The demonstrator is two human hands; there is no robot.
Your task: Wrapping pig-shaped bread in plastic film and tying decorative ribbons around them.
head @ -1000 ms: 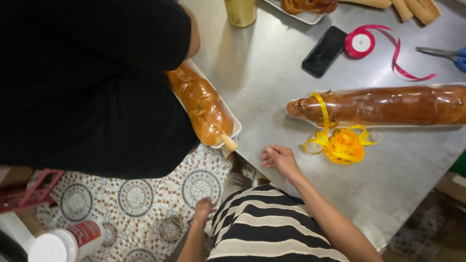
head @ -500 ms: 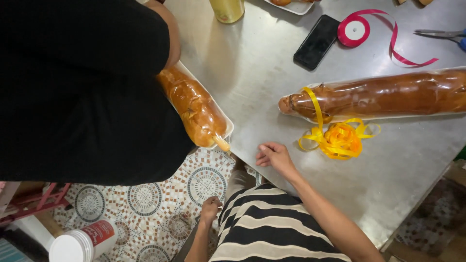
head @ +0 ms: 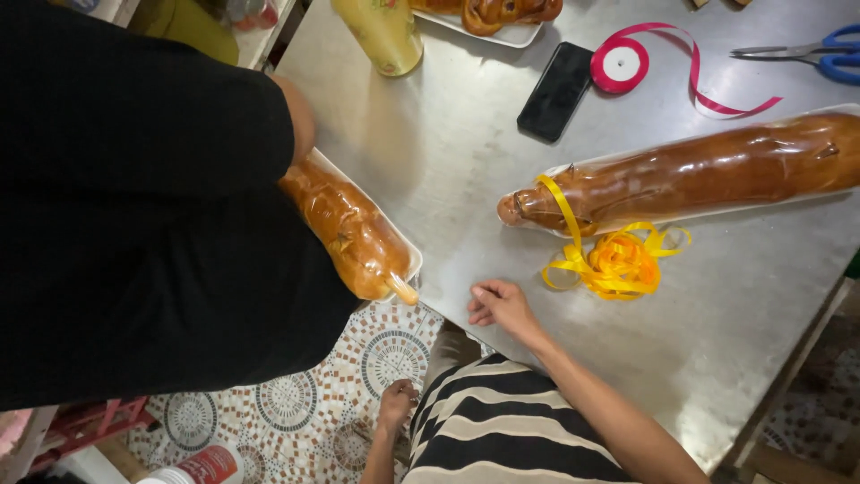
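My hands are hidden behind my black shirt (head: 134,224), so I cannot tell whether they are open or closed on anything. Only a bit of my bare arm (head: 300,116) shows, just above the long white tray (head: 408,255) pressed against my body. On that tray lies a glossy brown roast wrapped in clear film (head: 354,233), with a pale stick (head: 401,289) poking from its end. The tray lies slantwise at the near edge of the steel table (head: 448,161), and its end juts out past that edge over the patterned tile floor (head: 296,412).

A seated person in a striped top (head: 502,430) rests one hand (head: 502,305) on the table's near edge, fingers loosely curled and holding nothing. That person's other hand (head: 394,403) hangs down toward the floor.

Further along the table lies a second film-wrapped brown roast on a white tray (head: 699,175), with a yellow ribbon (head: 614,264) looped over its end and bunched in a pile just beside it. Toward the far edge lie a black phone (head: 557,91), a spool of red ribbon (head: 620,64) with a loose tail, blue-handled scissors (head: 806,56) and a yellow-green bottle (head: 381,31).
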